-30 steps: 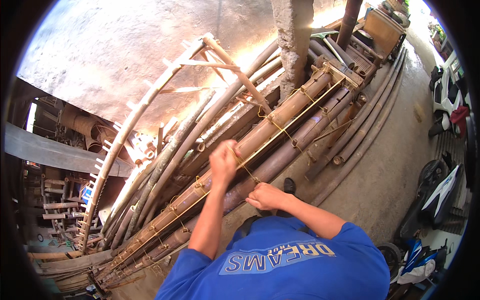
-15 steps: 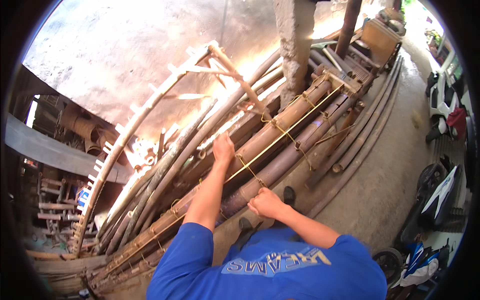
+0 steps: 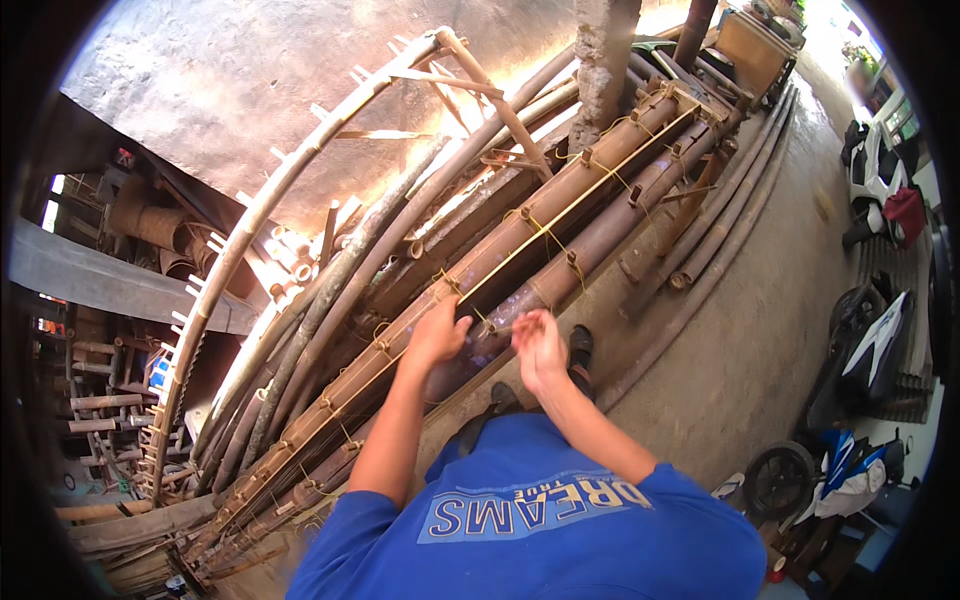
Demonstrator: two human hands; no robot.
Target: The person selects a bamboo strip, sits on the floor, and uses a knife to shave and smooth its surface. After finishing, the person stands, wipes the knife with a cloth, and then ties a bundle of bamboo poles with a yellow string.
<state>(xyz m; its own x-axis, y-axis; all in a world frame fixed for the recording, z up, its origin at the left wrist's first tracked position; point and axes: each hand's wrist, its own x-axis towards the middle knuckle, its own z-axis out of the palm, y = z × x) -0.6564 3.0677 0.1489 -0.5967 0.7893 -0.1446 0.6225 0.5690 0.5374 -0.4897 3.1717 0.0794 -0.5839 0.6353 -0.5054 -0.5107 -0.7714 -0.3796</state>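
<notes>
Two thick brown bamboo poles lie side by side on a slant before me, a near bamboo pole (image 3: 545, 285) and a far bamboo pole (image 3: 500, 243). Yellow cord (image 3: 570, 262) is looped round them at short wooden pegs, and a thin pale strip (image 3: 600, 187) runs along their length. My left hand (image 3: 437, 333) rests at the far pole's inner side, its thumb apart from the fingers. Beside the near pole is my right hand (image 3: 541, 352), raised with bent fingers gathered near their tips. Whether cord lies between those fingertips is too small to tell.
A curved bamboo frame with pegs (image 3: 235, 262) stands at the left before a pale wall. A rough concrete post (image 3: 605, 70) rises behind the poles. Long loose poles (image 3: 715, 245) lie on the floor at right. Motorbikes (image 3: 865, 370) line the right edge.
Both hands have loosened from tight fists. My left hand has come lower over the far pole, and my right hand has turned and risen closer to it. The view has shifted slightly.
</notes>
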